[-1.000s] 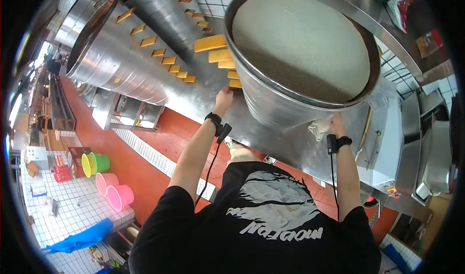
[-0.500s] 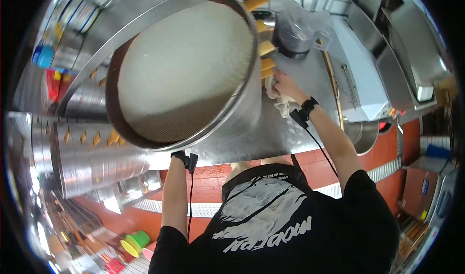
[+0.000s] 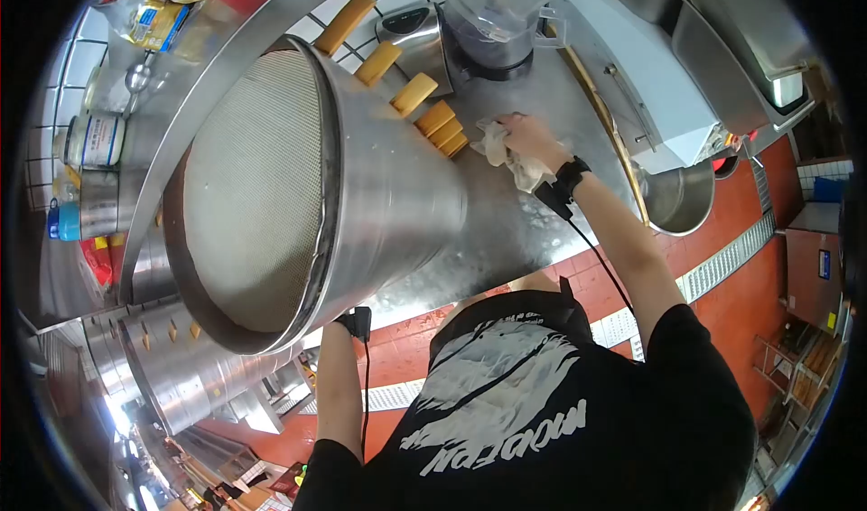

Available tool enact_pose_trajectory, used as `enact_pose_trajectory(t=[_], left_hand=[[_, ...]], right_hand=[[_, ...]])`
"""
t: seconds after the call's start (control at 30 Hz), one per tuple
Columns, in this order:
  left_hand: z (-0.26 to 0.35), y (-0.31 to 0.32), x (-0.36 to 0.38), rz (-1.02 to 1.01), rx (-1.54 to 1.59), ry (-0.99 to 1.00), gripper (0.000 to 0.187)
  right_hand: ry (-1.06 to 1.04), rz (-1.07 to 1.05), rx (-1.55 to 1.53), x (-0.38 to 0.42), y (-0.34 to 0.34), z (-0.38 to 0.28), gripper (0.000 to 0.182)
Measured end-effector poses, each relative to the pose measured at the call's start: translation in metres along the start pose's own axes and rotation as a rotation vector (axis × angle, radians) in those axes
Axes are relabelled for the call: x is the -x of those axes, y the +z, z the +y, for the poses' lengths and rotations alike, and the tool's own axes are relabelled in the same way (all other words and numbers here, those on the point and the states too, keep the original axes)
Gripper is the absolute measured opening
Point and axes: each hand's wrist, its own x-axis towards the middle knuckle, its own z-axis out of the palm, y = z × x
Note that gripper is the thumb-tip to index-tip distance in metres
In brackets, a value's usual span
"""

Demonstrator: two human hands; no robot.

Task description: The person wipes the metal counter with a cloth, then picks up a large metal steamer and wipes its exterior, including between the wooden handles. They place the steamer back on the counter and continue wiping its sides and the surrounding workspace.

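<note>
A pale crumpled cloth [image 3: 513,156] is bunched under my right hand [image 3: 535,139], whose fingers are closed on it against the steel worktop [image 3: 533,213]. To its left stands a large steel drum [image 3: 397,168] with a round mesh sieve [image 3: 257,186] across its mouth. The drum looks tilted toward the left. Several tan, wood-like pieces [image 3: 414,94] stick out along its far side, the nearest ones close to the cloth. My left forearm [image 3: 339,385] reaches up to the drum's near side. The drum hides my left hand.
Behind the cloth are a clear plastic-covered jug [image 3: 492,28] and a metal-faced device [image 3: 420,46]. A long wooden stick [image 3: 601,118] lies right of my hand, before a white box-like appliance [image 3: 646,69]. More steel drums [image 3: 194,366] stand at left, under a shelf rim [image 3: 203,105].
The drum and its sieve have swung left and lean more in view. My right hand and the cloth have come away from beside the drum's tan pieces, leaving a gap.
</note>
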Motion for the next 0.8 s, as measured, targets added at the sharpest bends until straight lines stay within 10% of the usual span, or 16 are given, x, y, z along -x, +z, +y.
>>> enact_pose_trajectory(t=[0.2, 0.37, 0.8], left_hand=[[0.031, 0.000, 0.049, -0.032, 0.347, -0.079, 0.035], [0.041, 0.013, 0.086, -0.406, 0.072, 0.050, 0.037], [0.055, 0.043, 0.084, -0.308, 0.054, 0.034, 0.040]], right_hand=[[-0.672, 0.181, 0.325, -0.004, 0.028, -0.008, 0.048], [0.047, -0.263, -0.572, 0.020, 0.021, -0.061, 0.059], [0.094, -0.234, -0.545, 0.030, 0.065, -0.105, 0.050]])
